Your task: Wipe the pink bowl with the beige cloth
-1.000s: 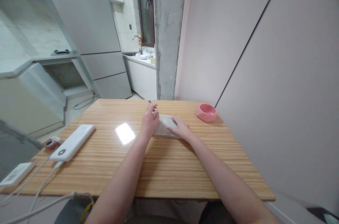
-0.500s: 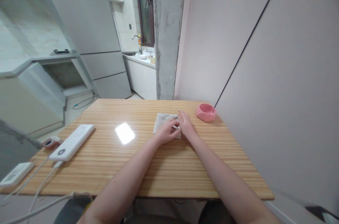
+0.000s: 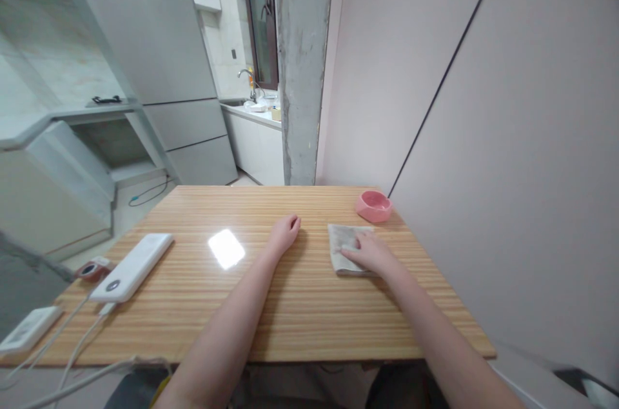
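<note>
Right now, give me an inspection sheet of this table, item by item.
Surface: wooden table, striped grain, one glare patch.
Job's things: folded grey cloth lying flat near the right edge.
Clutter: pink bowl beyond the cloth; white power bank; small red device; white adapter.
Grips: right hand flat on the cloth; left hand loosely curled on bare wood, holding nothing.
Cables: white cables at the left edge.
Surroundings: fridge, concrete pillar, sink counter.

A striped wooden table carried a folded grey cloth near a pink bowl on its right side, with a white power bank, a small red device and cables on its left.
</note>
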Tool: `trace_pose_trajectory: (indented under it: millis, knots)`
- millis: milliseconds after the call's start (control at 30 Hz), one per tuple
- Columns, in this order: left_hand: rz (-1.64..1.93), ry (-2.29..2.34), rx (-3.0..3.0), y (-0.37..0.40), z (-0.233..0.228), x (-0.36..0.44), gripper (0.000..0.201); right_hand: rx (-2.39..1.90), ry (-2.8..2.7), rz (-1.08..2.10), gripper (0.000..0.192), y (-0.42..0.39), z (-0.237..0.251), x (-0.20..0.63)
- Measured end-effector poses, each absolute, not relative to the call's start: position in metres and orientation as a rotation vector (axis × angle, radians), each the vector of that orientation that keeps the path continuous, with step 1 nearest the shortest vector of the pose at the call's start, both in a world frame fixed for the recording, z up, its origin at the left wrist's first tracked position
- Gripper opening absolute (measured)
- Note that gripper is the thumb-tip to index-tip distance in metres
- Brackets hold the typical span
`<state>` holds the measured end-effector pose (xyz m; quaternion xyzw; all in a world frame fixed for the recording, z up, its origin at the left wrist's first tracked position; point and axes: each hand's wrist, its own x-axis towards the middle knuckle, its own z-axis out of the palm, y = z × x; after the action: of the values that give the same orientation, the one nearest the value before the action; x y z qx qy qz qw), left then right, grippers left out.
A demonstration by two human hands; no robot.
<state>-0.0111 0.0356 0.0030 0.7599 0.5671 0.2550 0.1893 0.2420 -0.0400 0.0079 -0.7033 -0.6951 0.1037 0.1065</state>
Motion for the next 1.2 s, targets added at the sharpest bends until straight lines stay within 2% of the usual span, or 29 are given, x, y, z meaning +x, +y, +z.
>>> trace_pose_trajectory:
  millis: [167,333,600,667,800,900,1000,1200]
  knots:
    - [0.588,1.662,2.205,0.032,0.003,-0.007,0.034,-2.182,-1.907,0.286,0.03,-0.07,-0.003,0.304]
    - [0.532,1.67,2.243,0.032,0.001,-0.007,0.026,-2.294,-1.928,0.262,0.029,-0.063,0.018,0.282]
    - [0.535,1.66,2.267,0.032,0.001,-0.007,0.026,-2.131,-1.613,-0.006,0.035,-0.002,0.053,0.262]
    - [0.536,1.658,2.27,0.031,0.002,-0.006,0.026,-2.027,-1.638,0.025,0.031,0.003,0.054,0.242]
    - [0.495,1.506,2.339,0.029,-0.001,-0.001,0.021,-1.759,-1.902,0.313,0.021,0.002,0.036,0.167]
    - [0.456,1.416,2.362,0.03,-0.006,0.002,0.024,-1.592,-1.953,0.399,0.025,0.0,0.015,0.121]
    - [0.443,1.442,2.355,0.031,-0.011,0.004,0.027,-1.481,-1.919,0.442,0.031,0.001,-0.001,0.112]
    - [0.447,1.423,2.359,0.03,-0.01,0.005,0.028,-1.398,-1.845,0.537,0.028,0.003,-0.011,0.121]
